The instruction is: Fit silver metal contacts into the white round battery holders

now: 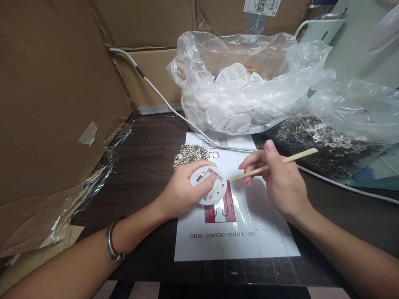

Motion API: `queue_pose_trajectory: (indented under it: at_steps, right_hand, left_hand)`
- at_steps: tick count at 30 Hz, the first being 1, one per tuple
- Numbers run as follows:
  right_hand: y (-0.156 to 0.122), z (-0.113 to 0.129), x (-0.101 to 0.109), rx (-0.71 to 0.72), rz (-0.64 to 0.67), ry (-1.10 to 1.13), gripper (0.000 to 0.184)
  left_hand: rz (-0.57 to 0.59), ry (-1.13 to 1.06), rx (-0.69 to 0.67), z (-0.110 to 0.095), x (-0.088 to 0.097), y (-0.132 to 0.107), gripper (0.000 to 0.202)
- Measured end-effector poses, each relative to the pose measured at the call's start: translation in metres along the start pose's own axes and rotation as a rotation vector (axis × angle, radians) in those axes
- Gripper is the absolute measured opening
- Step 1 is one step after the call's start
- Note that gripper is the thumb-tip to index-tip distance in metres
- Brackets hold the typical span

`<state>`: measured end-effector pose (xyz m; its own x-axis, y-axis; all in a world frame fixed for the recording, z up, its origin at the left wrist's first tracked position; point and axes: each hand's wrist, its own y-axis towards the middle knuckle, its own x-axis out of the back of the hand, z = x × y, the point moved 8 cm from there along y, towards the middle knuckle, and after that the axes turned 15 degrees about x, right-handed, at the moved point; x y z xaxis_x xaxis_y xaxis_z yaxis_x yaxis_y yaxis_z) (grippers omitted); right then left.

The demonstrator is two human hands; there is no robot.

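My left hand (183,189) grips a round white plastic cover (220,192), its thumb pressed across the slotted face. In my right hand (280,178) is a thin wooden stick (297,156), pinched near its middle with its tip pointing left. That tip ends just right of the cover, and a small gap seems to lie between them. Beneath both hands lies a printed sheet (199,246) with a red picture and the text DRS-206DC-E001-01. Just behind my left hand is a pile of small shiny metal pieces (190,154).
A clear plastic bag (264,99) of white round covers stands at the back. To its right, another bag (343,97) holds flat metal pieces (327,141). A white cable (162,97) crosses the dark table (149,137). Cardboard (56,104) walls the left side.
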<state>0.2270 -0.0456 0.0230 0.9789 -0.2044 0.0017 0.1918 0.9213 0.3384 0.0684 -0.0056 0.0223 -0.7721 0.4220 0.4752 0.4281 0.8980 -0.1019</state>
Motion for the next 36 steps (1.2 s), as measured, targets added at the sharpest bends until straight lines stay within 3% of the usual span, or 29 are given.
queue_pose_trajectory:
  at_steps: [5,10,13,21,36]
  right_hand:
    - [0.001,0.010,-0.012,0.021,0.134,0.023,0.021]
    - [-0.001,0.006,-0.020,0.056,0.229,-0.112,0.009]
    - [-0.001,0.004,-0.022,0.116,0.237,-0.145,0.009]
    - [-0.005,-0.001,-0.026,0.080,0.307,-0.166,0.020]
    - [-0.005,0.006,-0.031,0.246,0.384,-0.363,0.017]
  left_hand:
    - [0.045,-0.035,0.019,0.002,-0.002,0.000,0.013]
    - [0.057,-0.060,0.053,0.003,-0.003,0.003,0.013]
    - [0.059,-0.061,0.090,0.005,-0.003,0.004,0.013]
    - [0.043,-0.015,0.121,0.008,-0.002,0.007,0.014]
    - [0.046,-0.004,0.168,0.010,-0.004,0.007,0.014]
